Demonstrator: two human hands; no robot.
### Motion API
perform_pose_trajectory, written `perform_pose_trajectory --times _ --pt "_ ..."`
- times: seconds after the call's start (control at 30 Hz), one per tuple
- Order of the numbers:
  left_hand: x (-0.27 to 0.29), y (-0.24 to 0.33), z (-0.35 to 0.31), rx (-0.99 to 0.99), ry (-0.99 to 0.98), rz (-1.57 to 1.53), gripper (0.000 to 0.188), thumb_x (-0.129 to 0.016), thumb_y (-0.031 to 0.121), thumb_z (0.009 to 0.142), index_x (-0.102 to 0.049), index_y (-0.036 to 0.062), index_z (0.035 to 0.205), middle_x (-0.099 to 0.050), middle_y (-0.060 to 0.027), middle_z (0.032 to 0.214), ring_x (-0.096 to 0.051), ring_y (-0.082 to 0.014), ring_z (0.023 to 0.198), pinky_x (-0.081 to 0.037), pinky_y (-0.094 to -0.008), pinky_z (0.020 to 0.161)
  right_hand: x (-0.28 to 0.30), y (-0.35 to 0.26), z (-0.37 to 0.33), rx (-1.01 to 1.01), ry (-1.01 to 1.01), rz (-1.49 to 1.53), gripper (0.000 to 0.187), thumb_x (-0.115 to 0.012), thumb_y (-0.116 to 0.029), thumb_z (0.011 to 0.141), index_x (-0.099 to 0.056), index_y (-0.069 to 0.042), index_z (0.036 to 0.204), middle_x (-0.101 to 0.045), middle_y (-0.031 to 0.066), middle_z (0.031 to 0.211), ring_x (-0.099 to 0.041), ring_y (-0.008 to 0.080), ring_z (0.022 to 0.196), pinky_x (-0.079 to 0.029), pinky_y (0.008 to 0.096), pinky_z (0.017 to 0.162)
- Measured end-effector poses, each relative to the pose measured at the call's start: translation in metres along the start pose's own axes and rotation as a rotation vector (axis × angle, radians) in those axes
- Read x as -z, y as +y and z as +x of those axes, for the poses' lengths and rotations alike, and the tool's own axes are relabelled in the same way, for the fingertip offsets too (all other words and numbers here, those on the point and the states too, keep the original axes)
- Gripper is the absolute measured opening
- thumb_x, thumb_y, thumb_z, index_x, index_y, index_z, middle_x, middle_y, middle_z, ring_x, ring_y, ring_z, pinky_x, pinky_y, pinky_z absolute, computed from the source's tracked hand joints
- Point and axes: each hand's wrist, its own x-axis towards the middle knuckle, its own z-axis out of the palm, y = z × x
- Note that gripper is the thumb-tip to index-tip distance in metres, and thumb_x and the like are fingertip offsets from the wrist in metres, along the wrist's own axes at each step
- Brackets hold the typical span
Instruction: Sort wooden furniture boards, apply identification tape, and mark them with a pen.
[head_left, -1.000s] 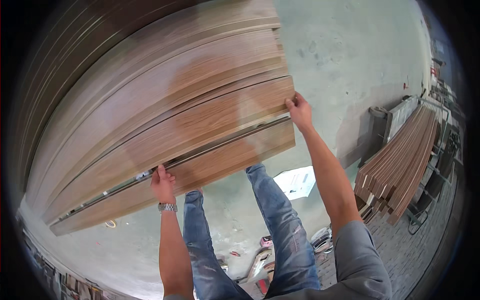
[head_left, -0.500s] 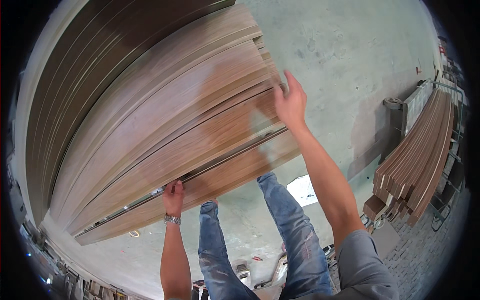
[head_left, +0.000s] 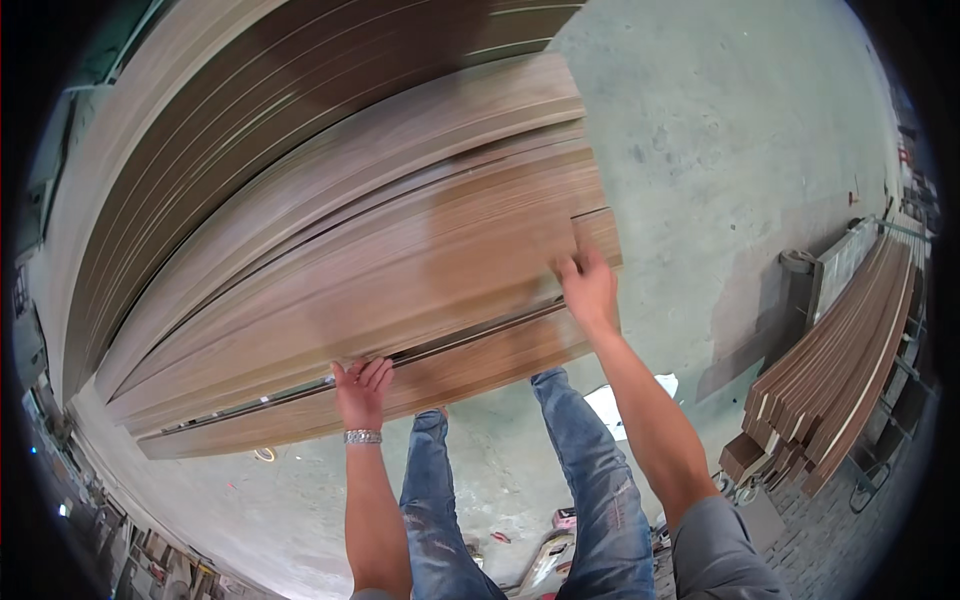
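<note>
Long wood-grain boards (head_left: 400, 260) lie side by side in front of me, with a narrow dark gap before the nearest board (head_left: 470, 365). Over that gap, my left hand (head_left: 362, 392) rests at the front edge of the boards, fingers spread and gripping nothing. At the right end of the boards, my right hand (head_left: 590, 290) is low over the surface, close to the gap. Its thumb and index finger are apart and slightly blurred; the other fingers are partly hidden. Nothing shows in it.
Beyond the boards stands a tall stack of dark brown panels (head_left: 270, 110). A bundle of brown profiles (head_left: 830, 350) rests on a metal rack at the right. Pale concrete floor (head_left: 700, 150) surrounds this. A white sheet (head_left: 605, 408) and small tools lie near my legs.
My right hand has come nearer along the board ends. My left hand's fingers have spread. The middle boards sit differently, with their right ends more in line. The whole view has shifted slightly.
</note>
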Motion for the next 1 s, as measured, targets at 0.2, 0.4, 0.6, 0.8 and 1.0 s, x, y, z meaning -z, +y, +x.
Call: perform_pose_trajectory --times 0.2,0.4,0.6,0.8,1.0 --pt "0.022 -0.026 0.016 0.007 0.015 -0.173 0.092 -0.059 0.077 0.085 -0.041 0.0124 0.148 -0.058 -0.0185 0.133 -0.058 -0.0378 0.119 -0.046 -0.0578 0.105 -0.017 0.061 -0.05 -0.052 0.029 0.038 0.041 -0.066 -0.032 0.09 -0.068 0.002 0.112 -0.074 0.0181 0.093 -0.072 0.0327 0.088 -0.054 0.0416 0.081" --pt "-0.005 -0.046 -0.006 0.008 0.046 -0.368 0.083 -0.058 0.074 0.087 -0.05 0.011 0.141 -0.065 -0.0119 0.125 -0.061 -0.0307 0.118 -0.044 -0.051 0.108 -0.01 0.074 -0.01 -0.284 -0.188 0.455 0.042 -0.053 -0.052 0.102 -0.059 -0.014 0.086 -0.052 -0.0067 0.074 -0.046 0.0052 0.066 -0.038 0.0273 0.057" --pt "0.007 -0.031 -0.073 0.041 -0.122 -0.383 0.074 -0.049 0.067 0.096 -0.046 0.0102 0.145 -0.059 -0.012 0.14 -0.055 -0.0287 0.13 -0.044 -0.0502 0.109 0.035 0.053 -0.056 -0.211 -0.082 0.349 0.068 -0.044 -0.061 0.103 -0.063 0.0 0.127 -0.065 0.0077 0.113 -0.059 0.0178 0.103 -0.047 0.0333 0.094" --pt "0.167 0.121 -0.074 -0.351 0.064 -0.736 0.09 -0.052 0.073 0.092 -0.04 0.0062 0.15 -0.05 -0.0144 0.149 -0.048 -0.0326 0.137 -0.041 -0.05 0.113 0.105 0.02 -0.102 -0.174 0.037 0.15 0.092 -0.041 -0.074 0.097 -0.059 0.009 0.133 -0.064 0.0206 0.129 -0.059 0.0292 0.117 -0.045 0.0389 0.103" --pt "0.173 0.208 -0.023 -0.492 0.464 -0.473 0.084 -0.051 0.071 0.094 -0.044 0.0073 0.148 -0.051 -0.0098 0.149 -0.052 -0.0303 0.132 -0.042 -0.0436 0.112 0.12 0.005 -0.061 -0.141 0.193 -0.022 0.095 -0.042 -0.075 0.095 -0.064 0.012 0.125 -0.068 0.0244 0.121 -0.063 0.031 0.11 -0.047 0.0394 0.099"
